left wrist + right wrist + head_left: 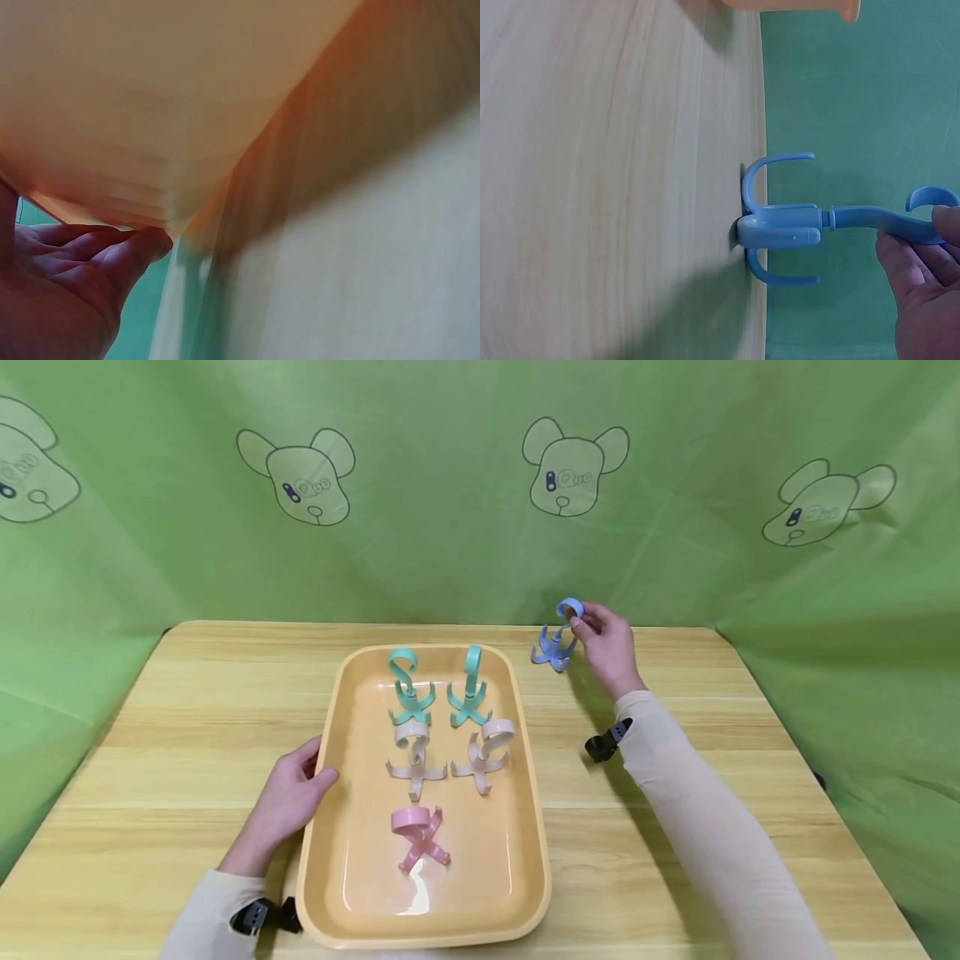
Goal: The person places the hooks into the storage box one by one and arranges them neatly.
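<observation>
Five hooks lie inside the orange tray [525, 827], which sits lengthwise on the wooden table [750, 793]. Two teal hooks [409, 687] stand side by side at the tray's far end, two beige hooks [417, 755] lie just nearer, and one pink hook [420, 835] lies alone in the near half. The remaining floor of the tray is bare, glossy plastic.

The blue hook [557, 639] is outside the tray, beyond its far right corner, at the far edge of the table. It is a one-piece plastic item: a curled loop at the top, a short straight stem, and a hub from which several curved prongs spread. The right wrist view shows the hub and prongs touching the table surface while the stem stands away from it.

The right hand [611, 643] pinches the blue hook at its top loop between thumb and fingertips [946, 225].

The left hand [288, 797] rests against the tray's left rim, thumb touching the edge, fingers relaxed and loosely extended; it grips nothing. Both forearms wear pale sleeves [697, 810].
</observation>
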Available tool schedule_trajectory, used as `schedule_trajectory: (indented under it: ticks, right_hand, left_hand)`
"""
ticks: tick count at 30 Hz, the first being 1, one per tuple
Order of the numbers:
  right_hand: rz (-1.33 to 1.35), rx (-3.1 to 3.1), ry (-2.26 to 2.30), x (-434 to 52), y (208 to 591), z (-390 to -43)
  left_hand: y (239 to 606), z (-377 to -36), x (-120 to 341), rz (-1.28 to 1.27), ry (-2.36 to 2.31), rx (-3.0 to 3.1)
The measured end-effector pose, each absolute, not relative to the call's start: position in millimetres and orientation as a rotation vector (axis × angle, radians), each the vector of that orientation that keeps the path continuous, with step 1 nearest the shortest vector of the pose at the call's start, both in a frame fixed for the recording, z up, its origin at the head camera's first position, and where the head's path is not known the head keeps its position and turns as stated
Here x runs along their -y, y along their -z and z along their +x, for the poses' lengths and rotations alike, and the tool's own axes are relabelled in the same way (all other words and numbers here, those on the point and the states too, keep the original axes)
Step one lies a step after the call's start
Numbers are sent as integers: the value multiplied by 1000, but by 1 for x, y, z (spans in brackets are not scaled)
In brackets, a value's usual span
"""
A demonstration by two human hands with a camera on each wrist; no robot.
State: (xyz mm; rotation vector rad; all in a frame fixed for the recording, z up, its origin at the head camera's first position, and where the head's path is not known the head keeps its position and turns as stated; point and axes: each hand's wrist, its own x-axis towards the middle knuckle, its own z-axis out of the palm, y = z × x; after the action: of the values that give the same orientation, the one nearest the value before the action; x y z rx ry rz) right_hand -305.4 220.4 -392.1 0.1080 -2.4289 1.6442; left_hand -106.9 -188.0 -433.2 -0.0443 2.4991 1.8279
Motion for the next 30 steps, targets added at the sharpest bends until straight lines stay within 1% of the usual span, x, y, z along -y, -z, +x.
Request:
schedule_trajectory:
  ticks: [10, 19, 30]
  right_hand:
    - [123, 2402, -1678, -228, 386, -300]
    - [170, 2382, -1710, -220, 376, -295]
    - [219, 2327, -1800, -224, 368, -275]
  left_hand:
    - [431, -107, 186, -50, -1820, -2490]
    - [431, -108, 189, -4, -1794, -2550]
    - [430, -107, 190, 4, -1786, -2500]
